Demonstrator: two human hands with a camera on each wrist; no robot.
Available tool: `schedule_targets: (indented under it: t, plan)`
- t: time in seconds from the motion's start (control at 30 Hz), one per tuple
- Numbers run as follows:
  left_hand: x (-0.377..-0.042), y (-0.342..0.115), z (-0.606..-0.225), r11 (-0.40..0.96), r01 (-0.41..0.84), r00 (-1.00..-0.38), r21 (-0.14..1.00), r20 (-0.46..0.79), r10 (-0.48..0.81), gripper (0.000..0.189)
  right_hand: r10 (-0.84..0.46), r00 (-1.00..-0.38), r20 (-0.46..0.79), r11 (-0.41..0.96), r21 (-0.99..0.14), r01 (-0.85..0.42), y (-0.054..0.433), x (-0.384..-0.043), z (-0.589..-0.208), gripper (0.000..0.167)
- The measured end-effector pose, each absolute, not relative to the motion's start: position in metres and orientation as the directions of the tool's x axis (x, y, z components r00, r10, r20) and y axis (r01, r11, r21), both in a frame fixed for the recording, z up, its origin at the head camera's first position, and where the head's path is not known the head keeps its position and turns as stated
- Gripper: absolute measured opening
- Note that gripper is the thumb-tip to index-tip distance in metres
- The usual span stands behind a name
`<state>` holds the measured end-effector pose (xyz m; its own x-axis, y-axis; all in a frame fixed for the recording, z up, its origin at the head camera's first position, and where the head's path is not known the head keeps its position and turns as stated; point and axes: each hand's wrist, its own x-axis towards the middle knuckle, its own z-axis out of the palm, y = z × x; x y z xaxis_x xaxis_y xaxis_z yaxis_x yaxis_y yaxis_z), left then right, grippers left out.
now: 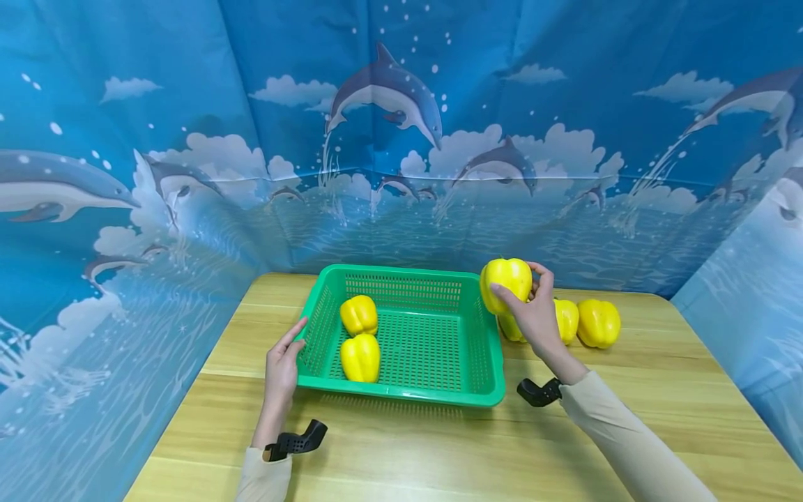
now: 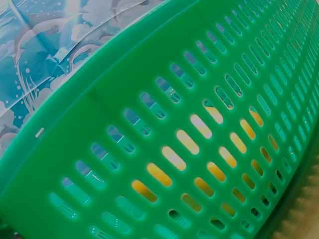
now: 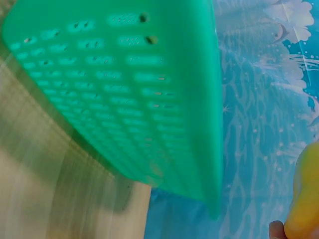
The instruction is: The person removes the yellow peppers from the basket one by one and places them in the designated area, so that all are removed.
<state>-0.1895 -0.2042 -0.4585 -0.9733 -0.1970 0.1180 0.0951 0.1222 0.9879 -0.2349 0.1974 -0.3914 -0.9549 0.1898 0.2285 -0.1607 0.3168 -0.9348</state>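
Note:
A yellow bell pepper [image 1: 505,284] is held by my right hand [image 1: 538,312], thumb on the near side, above the right end of a green plastic basket [image 1: 401,394]. Part of this pepper [image 3: 306,199] and a fingertip show at the lower right corner of the right wrist view. My left hand [image 1: 281,371] rests against the basket's left side with fairly straight fingers. Inside the basket, two yellow bell peppers, a far one [image 1: 359,315] and a near one [image 1: 360,358], stand at the left end. The left wrist view shows yellow through the slotted wall [image 2: 164,124].
Right of the basket, more yellow bell peppers stand on the wooden table [image 1: 433,460], among them a rightmost one [image 1: 599,323] and one partly behind my hand [image 1: 567,320]. A blue dolphin-print curtain [image 1: 401,223] hangs behind the table.

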Motion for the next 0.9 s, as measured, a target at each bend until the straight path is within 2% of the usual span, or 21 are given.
schedule_targets:
  t: [0.53,0.9]
  plan:
    - [-0.19,-0.205,-0.46,0.121,0.087,-0.974,0.989,0.11,-0.199,0.04,0.231,-0.95,0.212,0.378,-0.919,-0.113,0.233,-0.233,-0.403,0.078]
    - [-0.19,-0.204,-0.46,0.117,0.082,-0.974,0.99,0.104,-0.202,0.04,0.304,-0.915,0.266,0.468,-0.878,-0.099,0.252,-0.233,-0.406,0.08]
